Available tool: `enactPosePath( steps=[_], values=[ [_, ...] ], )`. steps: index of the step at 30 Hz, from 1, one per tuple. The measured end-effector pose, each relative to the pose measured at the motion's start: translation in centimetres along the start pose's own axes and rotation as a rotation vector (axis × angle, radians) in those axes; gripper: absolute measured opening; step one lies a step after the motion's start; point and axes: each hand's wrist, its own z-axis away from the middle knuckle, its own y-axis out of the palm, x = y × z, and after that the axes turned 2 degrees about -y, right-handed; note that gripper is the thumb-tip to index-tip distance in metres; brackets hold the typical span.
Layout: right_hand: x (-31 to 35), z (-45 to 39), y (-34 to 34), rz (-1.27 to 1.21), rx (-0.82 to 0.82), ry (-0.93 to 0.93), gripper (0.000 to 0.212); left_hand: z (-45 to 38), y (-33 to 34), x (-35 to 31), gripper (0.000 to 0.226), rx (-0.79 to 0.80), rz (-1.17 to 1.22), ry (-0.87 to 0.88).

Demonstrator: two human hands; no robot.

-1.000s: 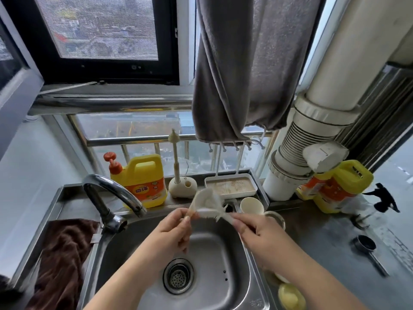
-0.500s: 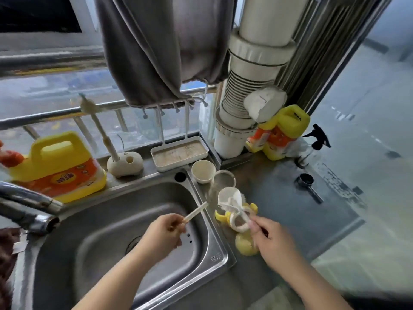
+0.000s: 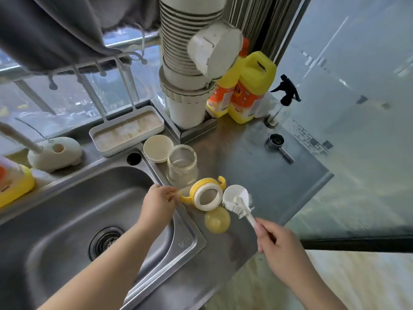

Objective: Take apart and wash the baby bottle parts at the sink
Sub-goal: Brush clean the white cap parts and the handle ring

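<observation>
head view, left hand's (image 3: 157, 203) held item blurred

The right hand (image 3: 282, 247) has drawn back nearer and now grips the brush (image 3: 240, 203) by its handle; before, it reached among the parts.

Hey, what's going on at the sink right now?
A person is washing baby bottle parts. The right hand grips a white brush by its handle over the counter, while the left hand pinches a thin straw-like piece at the sink edge. The clear bottle, the yellow handled collar and a yellow cap lie apart on the counter. No water is running in view.
</observation>
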Motion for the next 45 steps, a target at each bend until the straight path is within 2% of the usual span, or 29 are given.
enactPosePath(
  steps=[4,8,10,13,16,19,21,24,27,31,34,37,40,43,45],
  values=[
    [0.1,-0.7,0.2,-0.033,0.015,-0.007,0.042,-0.5,0.7,0.5,0.028,0.026,-0.001,-0.024],
    [-0.4,-1.5,0.2,-0.040,0.014,0.001,0.032,0.4,0.6,0.7,0.034,0.008,0.048,-0.032],
    [-0.4,-1.9,0.2,-0.043,0.012,0.009,0.034,1.5,0.4,1.3,0.036,-0.029,0.041,-0.001],
    [-0.2,-2.3,0.3,-0.031,0.019,0.019,0.035,3.1,0.7,2.2,0.026,-0.029,-0.058,0.183],
    [-0.3,-2.4,0.5,-0.043,0.026,0.015,0.028,4.2,2.3,1.8,0.018,0.161,-0.178,0.503],
    [-0.6,-2.2,0.5,-0.032,0.035,0.019,0.028,4.7,4.5,1.0,0.027,0.285,-0.327,0.629],
    [-0.9,-1.8,0.3,-0.035,0.029,0.038,0.029,4.8,5.8,0.2,0.031,0.285,-0.361,0.637],
    [-1.9,-1.1,0.1,-0.018,0.026,0.049,0.036,4.9,6.9,-0.9,0.022,0.294,-0.390,0.491],
    [-2.8,-0.6,0.1,-0.027,0.024,0.065,0.027,4.8,7.3,-1.1,0.024,0.286,-0.422,0.456],
    [-3.2,-0.3,0.4,-0.079,0.010,0.087,0.024,4.5,6.4,-1.0,0.023,0.316,-0.329,0.500],
    [-2.9,-0.4,0.5,-0.111,-0.005,0.119,0.016,5.2,5.0,-1.1,0.016,0.311,-0.205,0.651],
    [-1.9,-0.8,0.6,-0.161,-0.001,0.128,0.005,6.6,3.3,-1.5,0.013,0.266,-0.043,0.711],
    [1.1,-1.7,0.9,-0.221,0.043,0.094,0.007,7.3,0.1,-3.0,0.013,0.121,0.048,0.787],
    [5.7,-3.1,1.2,-0.364,0.125,0.025,0.032,7.4,-3.9,-4.3,0.010,-0.040,0.054,0.873],
    [9.2,-3.8,1.4,-0.477,0.194,-0.008,0.037,7.4,-7.0,-4.8,0.009,-0.166,0.075,0.874]
  ],
)
